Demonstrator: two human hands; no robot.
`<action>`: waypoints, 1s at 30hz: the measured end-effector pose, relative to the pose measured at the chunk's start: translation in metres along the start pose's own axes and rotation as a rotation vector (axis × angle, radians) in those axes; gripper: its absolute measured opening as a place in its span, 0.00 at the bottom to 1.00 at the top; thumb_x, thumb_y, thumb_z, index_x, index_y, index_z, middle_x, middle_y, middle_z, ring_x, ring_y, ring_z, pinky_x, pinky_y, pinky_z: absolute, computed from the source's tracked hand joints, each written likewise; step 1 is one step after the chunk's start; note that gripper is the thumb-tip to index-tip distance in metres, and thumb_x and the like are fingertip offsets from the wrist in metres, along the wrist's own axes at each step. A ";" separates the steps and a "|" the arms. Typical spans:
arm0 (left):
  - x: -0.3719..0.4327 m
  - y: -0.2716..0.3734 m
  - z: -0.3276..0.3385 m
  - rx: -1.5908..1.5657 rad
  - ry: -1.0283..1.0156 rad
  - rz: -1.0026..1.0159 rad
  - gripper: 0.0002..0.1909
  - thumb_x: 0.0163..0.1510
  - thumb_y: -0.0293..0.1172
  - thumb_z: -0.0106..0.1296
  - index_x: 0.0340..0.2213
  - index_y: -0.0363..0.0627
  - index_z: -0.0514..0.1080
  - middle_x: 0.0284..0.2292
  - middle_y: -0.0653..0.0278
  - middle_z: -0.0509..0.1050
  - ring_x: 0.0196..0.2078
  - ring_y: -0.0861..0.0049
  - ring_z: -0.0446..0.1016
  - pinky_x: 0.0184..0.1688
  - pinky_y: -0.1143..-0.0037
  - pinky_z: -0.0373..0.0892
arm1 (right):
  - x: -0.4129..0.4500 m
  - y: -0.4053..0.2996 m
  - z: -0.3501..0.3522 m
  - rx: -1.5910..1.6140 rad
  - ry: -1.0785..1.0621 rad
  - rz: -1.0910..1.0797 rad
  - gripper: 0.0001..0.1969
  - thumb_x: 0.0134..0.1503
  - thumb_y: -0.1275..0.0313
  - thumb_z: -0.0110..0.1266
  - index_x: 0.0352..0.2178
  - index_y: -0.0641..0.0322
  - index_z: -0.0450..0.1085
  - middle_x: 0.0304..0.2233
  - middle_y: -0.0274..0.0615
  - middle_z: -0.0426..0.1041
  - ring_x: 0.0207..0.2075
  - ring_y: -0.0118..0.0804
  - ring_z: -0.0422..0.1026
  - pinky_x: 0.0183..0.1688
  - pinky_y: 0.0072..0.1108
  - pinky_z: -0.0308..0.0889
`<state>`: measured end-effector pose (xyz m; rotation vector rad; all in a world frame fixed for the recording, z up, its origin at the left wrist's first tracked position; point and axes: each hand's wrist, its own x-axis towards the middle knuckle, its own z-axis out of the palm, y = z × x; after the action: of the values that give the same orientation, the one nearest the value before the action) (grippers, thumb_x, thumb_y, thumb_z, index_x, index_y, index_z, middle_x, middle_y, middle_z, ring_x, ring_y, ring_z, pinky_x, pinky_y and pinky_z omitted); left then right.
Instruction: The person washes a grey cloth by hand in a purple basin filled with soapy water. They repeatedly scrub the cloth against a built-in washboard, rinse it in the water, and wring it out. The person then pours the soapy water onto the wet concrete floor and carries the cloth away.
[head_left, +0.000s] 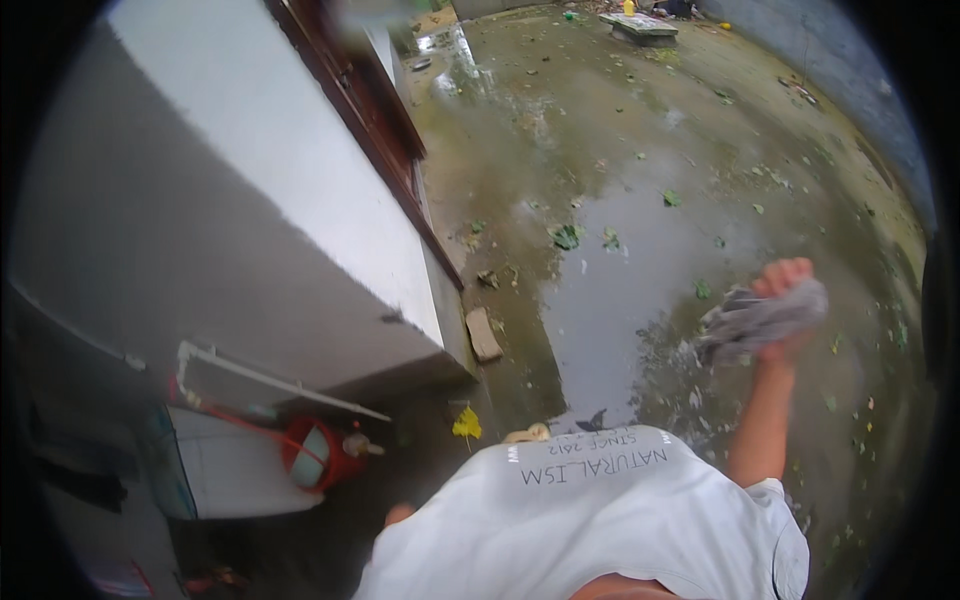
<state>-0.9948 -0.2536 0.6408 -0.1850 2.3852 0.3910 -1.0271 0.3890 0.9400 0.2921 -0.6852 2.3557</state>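
My right hand (784, 277) is raised out to the right over the wet concrete yard, shut on a crumpled grey cloth (750, 319). The cloth bulges out on both sides of the fingers and is blurred. At the left edge of my white T-shirt shows a small patch of skin; whether it is my left hand or forearm I cannot tell, and the rest is hidden. Below and ahead of me lie a yellow leaf (466, 424) and a brick-like block (484, 335) by the wall corner.
A white and grey wall (247, 202) with a brown door frame (375, 120) stands at the left. Below it are a red bucket (322, 454) and a pale pipe (292, 386). Puddles and green leaves (566, 237) cover the yard. A low slab (637, 25) stands far ahead.
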 end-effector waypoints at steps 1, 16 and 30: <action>0.005 -0.010 0.000 -0.045 -0.041 -0.081 0.17 0.52 0.41 0.39 0.36 0.42 0.70 0.36 0.50 0.71 0.40 0.61 0.70 0.41 0.68 0.65 | 0.027 -0.002 0.000 0.108 -0.068 -0.035 0.03 0.54 0.70 0.42 0.29 0.54 0.57 0.20 0.32 0.56 0.22 0.28 0.56 0.26 0.20 0.56; 0.471 0.358 -0.156 -0.370 -0.194 0.819 0.15 0.51 0.35 0.45 0.39 0.43 0.69 0.36 0.56 0.72 0.40 0.69 0.71 0.42 0.74 0.66 | 0.304 0.156 -0.156 -0.866 0.483 -0.078 0.11 0.51 0.71 0.47 0.38 0.56 0.63 0.32 0.30 0.67 0.31 0.21 0.65 0.35 0.17 0.61; 0.626 0.458 -0.380 -0.391 -0.038 0.305 0.13 0.49 0.32 0.48 0.37 0.42 0.70 0.35 0.57 0.73 0.38 0.68 0.71 0.42 0.74 0.66 | 0.680 0.426 -0.209 -0.470 0.080 0.126 0.17 0.51 0.68 0.50 0.42 0.55 0.57 0.38 0.33 0.64 0.42 0.29 0.65 0.46 0.25 0.60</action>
<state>-1.8065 0.0377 0.5956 0.0125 2.2799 0.9959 -1.8267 0.5911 0.8493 -0.0540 -1.2147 2.2224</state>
